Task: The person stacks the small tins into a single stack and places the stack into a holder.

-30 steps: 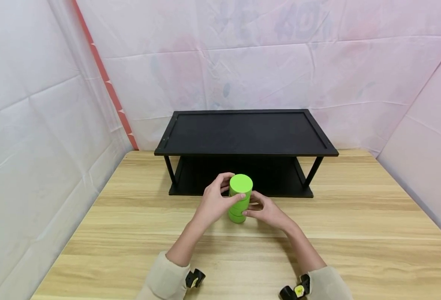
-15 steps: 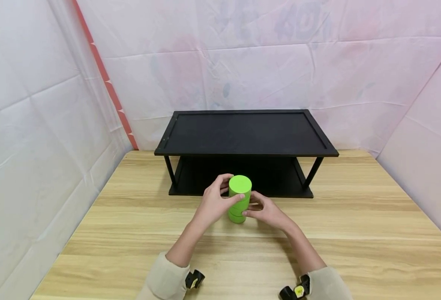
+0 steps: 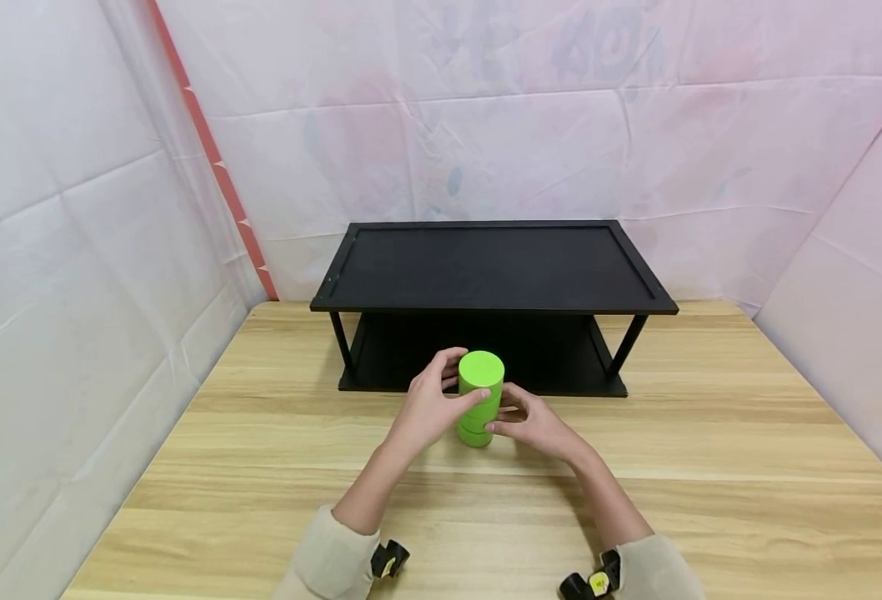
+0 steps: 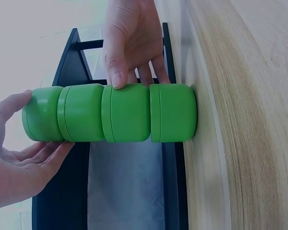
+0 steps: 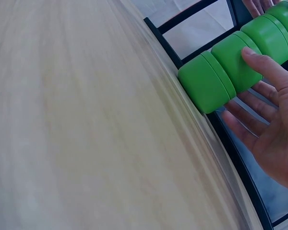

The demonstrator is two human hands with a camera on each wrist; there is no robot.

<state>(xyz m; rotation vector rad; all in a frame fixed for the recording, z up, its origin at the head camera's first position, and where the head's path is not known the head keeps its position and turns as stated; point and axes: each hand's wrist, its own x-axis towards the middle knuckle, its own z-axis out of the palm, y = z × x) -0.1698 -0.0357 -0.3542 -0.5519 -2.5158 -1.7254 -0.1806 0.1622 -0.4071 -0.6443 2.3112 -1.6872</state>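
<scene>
Several round green lidded jars stand in one upright stack on the table, with the top jar [image 3: 482, 368] showing its flat lid in the head view. My left hand [image 3: 428, 404] holds that top jar from the left, thumb on the near side and fingers behind. From the right, my right hand [image 3: 534, 425] grips the second jar from the bottom [image 4: 127, 115], its thumb in front. The bottom jar [image 5: 206, 84] rests on the wood below both hands. In the left wrist view the stack appears lying sideways because of the camera angle.
Just behind the stack stands a black two-tier rack [image 3: 493, 267], its lower shelf [image 3: 553, 358] close to the hands. The wooden table [image 3: 711, 467] spreads out on both sides. White sheeting [image 3: 501, 150] encloses the back and sides.
The top of the stack has shifted very slightly left since a second ago. Both hands keep their hold and barely move.
</scene>
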